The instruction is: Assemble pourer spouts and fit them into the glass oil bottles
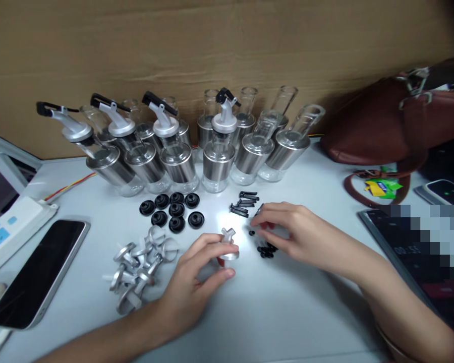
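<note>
My left hand (196, 275) is closed round a silver pourer cap (229, 246) with a short spout, holding it just above the white table (287, 312). My right hand (287, 229) hovers to its right with thumb and fingers pinched over small black pieces (267, 250); what the fingertips hold is too small to make out. Thin black lever parts (245, 203) lie just beyond that hand. A pile of silver caps (139, 267) lies left of my left hand, and several black rubber gaskets (173, 210) sit behind it.
A row of glass and steel dispenser bottles (181, 161) lines the cardboard wall, some fitted with spouts. A phone (38, 272) and power strip (11, 229) lie at the left. A brown bag (386, 126), a dark device (419, 257) and another phone (444, 191) sit at the right.
</note>
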Demonstrator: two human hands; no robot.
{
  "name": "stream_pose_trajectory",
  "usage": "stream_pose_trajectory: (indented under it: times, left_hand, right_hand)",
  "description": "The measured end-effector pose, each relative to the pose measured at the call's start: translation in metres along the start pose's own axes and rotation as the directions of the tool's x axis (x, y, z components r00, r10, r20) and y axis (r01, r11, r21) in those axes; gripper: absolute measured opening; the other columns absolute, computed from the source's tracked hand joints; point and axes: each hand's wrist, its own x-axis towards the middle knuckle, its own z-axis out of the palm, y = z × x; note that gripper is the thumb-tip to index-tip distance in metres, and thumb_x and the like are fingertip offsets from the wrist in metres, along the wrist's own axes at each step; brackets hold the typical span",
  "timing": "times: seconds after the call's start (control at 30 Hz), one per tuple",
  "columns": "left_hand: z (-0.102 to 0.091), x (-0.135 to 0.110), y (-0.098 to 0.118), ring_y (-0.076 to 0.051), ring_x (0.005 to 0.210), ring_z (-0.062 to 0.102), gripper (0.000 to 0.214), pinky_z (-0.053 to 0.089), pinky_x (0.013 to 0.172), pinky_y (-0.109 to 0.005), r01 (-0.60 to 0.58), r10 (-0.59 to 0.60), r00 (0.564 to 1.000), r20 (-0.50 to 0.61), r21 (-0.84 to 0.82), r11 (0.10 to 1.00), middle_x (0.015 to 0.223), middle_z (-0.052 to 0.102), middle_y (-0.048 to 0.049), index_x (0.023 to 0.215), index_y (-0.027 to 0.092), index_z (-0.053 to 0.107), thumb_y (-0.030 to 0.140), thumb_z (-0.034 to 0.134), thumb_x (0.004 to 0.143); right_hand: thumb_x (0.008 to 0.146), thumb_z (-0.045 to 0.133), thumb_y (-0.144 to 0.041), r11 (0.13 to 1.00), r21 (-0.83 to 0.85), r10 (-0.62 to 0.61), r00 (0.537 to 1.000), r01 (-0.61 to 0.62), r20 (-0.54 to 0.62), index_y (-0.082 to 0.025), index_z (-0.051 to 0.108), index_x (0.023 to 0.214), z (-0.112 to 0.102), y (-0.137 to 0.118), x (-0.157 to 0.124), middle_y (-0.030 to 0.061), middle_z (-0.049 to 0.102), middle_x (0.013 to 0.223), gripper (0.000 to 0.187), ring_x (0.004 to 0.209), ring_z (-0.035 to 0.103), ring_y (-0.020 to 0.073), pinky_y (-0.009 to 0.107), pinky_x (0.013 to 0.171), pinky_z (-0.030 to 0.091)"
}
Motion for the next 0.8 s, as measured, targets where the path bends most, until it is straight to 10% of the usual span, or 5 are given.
stream_pose_trajectory:
  times: [0.57, 0.8]
  left_hand:
    - [0.001, 0.002, 0.001, -0.016, 0.09, 0.063, 0.03, 0.051, 0.083, -0.028, -0.06, 0.059, 0.998, 0.02, 0.029, 0.998, 0.11, 0.063, -0.004, 0.112, 0.03, 0.065, 0.013, 0.06, 0.088]
    - [0.005, -0.002, -0.004, -0.016, 0.087, 0.063, 0.039, 0.049, 0.083, -0.029, 0.093, -0.098, 0.994, -0.039, -0.123, 0.988, 0.106, 0.066, -0.0031, 0.119, 0.026, 0.05, 0.016, 0.066, 0.084]
  right_hand:
    - [0.09, 0.054, -0.012, 0.974, 0.202, -0.064, 0.978, 0.105, -0.201, -0.02, 0.062, 0.091, 0.003, -0.023, 0.001, 0.0043, 0.067, 0.089, 0.011, 0.079, 0.065, 0.0152, 0.025, 0.068, 0.052]
    - [0.091, 0.057, -0.013, 0.967, 0.226, -0.063, 0.97, 0.118, -0.237, -0.018, 0.063, 0.091, 0.009, -0.023, 0.002, 0.0054, 0.067, 0.086, 0.007, 0.076, 0.064, 0.0149, 0.025, 0.066, 0.052]
